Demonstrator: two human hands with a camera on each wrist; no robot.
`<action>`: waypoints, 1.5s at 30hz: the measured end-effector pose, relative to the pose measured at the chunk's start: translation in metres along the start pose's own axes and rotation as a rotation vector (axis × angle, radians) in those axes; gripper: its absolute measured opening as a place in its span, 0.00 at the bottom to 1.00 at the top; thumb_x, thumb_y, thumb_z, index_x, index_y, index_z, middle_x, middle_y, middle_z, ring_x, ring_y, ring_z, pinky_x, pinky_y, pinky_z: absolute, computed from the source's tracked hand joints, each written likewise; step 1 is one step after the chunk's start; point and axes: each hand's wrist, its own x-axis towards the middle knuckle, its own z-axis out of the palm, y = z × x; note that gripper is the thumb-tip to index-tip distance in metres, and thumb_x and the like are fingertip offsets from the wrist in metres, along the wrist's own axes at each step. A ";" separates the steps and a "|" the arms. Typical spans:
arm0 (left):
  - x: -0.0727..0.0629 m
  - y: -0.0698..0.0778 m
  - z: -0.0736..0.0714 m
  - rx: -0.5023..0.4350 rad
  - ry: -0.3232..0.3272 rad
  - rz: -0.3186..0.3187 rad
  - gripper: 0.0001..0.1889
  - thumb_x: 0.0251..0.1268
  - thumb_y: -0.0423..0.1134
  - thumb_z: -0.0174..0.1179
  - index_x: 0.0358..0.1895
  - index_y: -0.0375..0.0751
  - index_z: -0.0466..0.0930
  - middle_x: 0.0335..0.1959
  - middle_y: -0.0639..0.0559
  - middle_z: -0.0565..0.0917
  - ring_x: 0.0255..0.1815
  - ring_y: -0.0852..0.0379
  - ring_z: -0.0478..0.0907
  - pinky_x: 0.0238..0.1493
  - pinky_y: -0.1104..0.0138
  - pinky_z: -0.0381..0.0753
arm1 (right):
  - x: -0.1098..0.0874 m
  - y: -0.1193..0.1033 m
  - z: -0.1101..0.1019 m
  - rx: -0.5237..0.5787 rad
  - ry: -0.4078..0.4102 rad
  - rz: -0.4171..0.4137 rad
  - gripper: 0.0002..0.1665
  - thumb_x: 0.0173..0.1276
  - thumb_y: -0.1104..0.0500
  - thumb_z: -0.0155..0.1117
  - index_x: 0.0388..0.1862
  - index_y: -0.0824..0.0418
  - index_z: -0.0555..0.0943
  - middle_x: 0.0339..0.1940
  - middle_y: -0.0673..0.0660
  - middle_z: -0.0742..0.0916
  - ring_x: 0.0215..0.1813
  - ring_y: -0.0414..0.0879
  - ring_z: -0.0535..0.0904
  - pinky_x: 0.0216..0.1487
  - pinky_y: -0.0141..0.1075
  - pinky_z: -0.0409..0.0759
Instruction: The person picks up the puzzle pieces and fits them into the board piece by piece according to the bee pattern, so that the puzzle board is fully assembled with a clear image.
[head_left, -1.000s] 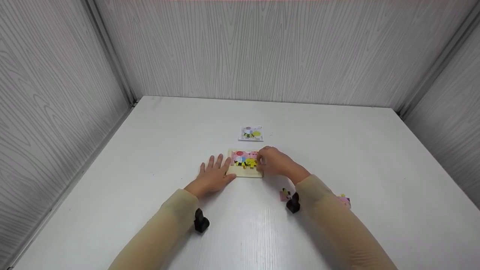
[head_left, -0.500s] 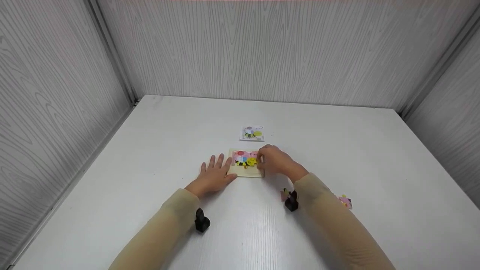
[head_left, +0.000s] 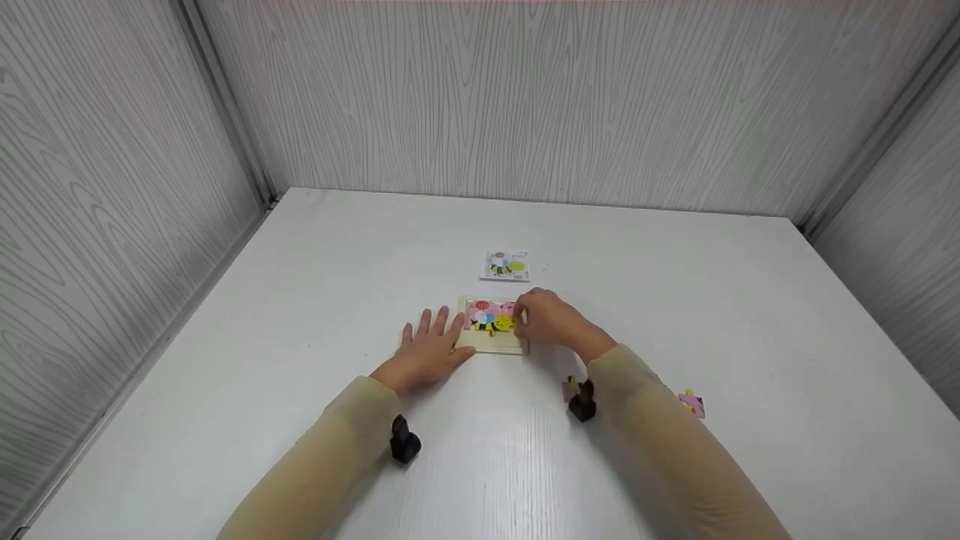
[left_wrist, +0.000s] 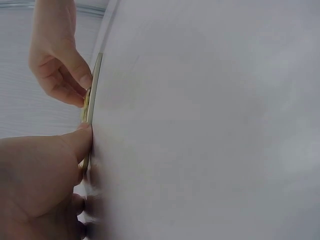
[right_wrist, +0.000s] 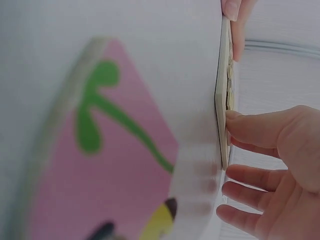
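A pale wooden puzzle board (head_left: 487,343) lies flat on the white table, its upper part filled with pink and yellow pieces that form a bee picture. My left hand (head_left: 429,352) rests on the table with fingers spread; its thumb and index finger touch the board's left edge. At the board's right side, my right hand (head_left: 551,322) curls its fingers and thumb. In the left wrist view, that thumb and fingers pinch a yellowish puzzle piece (left_wrist: 86,102) at the board's surface, mostly hidden by the fingers.
One loose pink puzzle piece (head_left: 569,390) lies under the right wrist, large and blurred in the right wrist view. Another pink piece (head_left: 691,403) is farther right, beside the sleeve. A square card (head_left: 505,266) with a bee picture lies behind the board. Grey wood-grain walls enclose the table.
The yellow piece beside the right fingers sits more evenly against its neighbours than a second ago. Both hands have stayed nearly in place, and the view has shifted slightly.
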 end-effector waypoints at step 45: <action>-0.004 0.002 -0.003 -0.007 -0.009 -0.002 0.37 0.71 0.61 0.37 0.75 0.48 0.39 0.75 0.43 0.36 0.73 0.42 0.27 0.66 0.44 0.31 | -0.014 0.013 -0.009 0.047 -0.036 -0.085 0.20 0.63 0.58 0.65 0.54 0.57 0.80 0.54 0.56 0.78 0.58 0.52 0.69 0.63 0.45 0.64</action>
